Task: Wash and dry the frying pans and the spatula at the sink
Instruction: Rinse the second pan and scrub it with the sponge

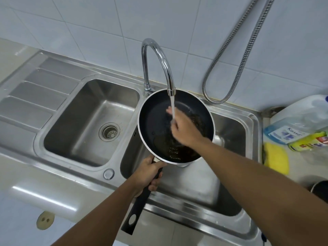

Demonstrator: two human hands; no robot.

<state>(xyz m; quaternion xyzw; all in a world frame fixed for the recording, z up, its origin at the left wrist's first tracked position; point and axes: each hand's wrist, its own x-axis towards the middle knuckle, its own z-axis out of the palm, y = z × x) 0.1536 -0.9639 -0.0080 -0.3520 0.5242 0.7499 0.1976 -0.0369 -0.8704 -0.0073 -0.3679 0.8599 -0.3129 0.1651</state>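
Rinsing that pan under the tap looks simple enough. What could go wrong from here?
The left hand alone holds the frying pan by its handle over the sink; a wet grip might slip. The stream from the tap strikes the right hand inside the pan, so greasy water could splash out.

Single wide-angle view, worn on my head, facing forward and steeply down. It sits close above the double sink [71,110], with the tiled wall [106,23] across the top.
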